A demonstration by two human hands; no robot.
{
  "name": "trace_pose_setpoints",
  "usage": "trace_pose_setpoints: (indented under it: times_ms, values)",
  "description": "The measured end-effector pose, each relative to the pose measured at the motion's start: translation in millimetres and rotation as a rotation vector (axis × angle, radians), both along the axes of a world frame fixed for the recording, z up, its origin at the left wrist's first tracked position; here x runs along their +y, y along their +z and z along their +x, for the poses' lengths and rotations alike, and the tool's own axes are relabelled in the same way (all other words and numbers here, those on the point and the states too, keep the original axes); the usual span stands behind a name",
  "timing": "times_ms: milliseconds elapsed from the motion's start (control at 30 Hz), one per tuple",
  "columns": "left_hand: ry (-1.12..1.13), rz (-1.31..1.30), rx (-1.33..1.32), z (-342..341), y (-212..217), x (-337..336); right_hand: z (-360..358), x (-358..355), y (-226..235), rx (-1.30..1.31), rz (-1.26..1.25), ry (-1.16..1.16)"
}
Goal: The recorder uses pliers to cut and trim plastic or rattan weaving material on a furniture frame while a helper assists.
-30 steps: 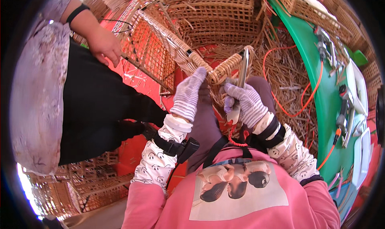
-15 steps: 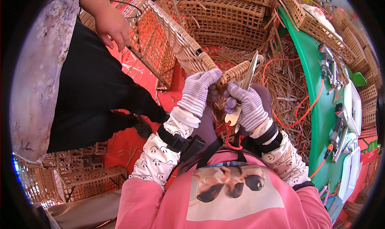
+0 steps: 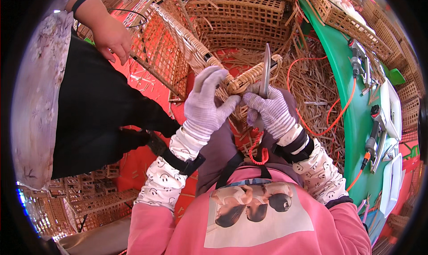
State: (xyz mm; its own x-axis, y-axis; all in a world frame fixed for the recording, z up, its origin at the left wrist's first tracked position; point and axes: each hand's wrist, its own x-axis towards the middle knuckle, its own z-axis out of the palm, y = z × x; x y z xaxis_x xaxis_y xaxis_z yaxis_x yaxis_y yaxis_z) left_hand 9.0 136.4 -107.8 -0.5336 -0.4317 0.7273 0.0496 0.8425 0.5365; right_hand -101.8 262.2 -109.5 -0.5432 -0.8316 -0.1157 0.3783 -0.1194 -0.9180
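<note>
A woven rattan piece point(image 3: 201, 52) with a thick wrapped rim stands in front of my knees, its corner pointing toward me. My left hand point(image 3: 206, 99), in a striped knit glove, is open beside that corner, fingers raised and thumb apart. Closed in my gloved right hand point(image 3: 272, 110) is a knife, its narrow metal blade point(image 3: 266, 70) pointing up and away. The right fingers are close to the short wrapped arm of the rim; whether they touch it I cannot tell. A twisted red cord point(image 3: 258, 153) hangs below the right hand. My palm hides the knife's handle.
At the left another person's hand point(image 3: 112, 38) hangs near an open-weave rattan panel point(image 3: 162, 54). Stacked baskets point(image 3: 236, 12) stand behind. Rattan offcuts point(image 3: 314, 103) cover the floor. Power tools point(image 3: 372, 141) with orange hoses and white trays point(image 3: 391, 183) lie on the green table point(image 3: 343, 76).
My left hand has let go of the rim corner and opened, moving slightly left. The knife stands more upright in my right hand, and its brass-coloured end is now hidden.
</note>
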Motion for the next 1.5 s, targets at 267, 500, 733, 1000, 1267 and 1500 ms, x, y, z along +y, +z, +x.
trace_pose_setpoints:
  times_ms: [267,500,733,1000,1267,1500]
  values:
    - [-0.084,-0.492,-0.273,-18,8,-20,-21,19,-11,-0.071,0.030,-0.142]
    - [-0.079,-0.414,-0.387,-18,20,-20,-26,12,3,-0.426,-0.192,0.052]
    - [-0.013,-0.780,-0.303,-28,37,-9,-40,19,6,-0.131,0.012,0.014]
    - [-0.211,-0.568,-0.287,-27,40,-29,-16,29,12,0.034,0.200,0.152]
    - [-0.072,1.169,-0.136,2,14,-12,5,-12,4,-0.311,-0.094,0.007]
    - [0.067,0.937,0.017,5,2,-86,14,3,-1,-0.206,0.030,0.034]
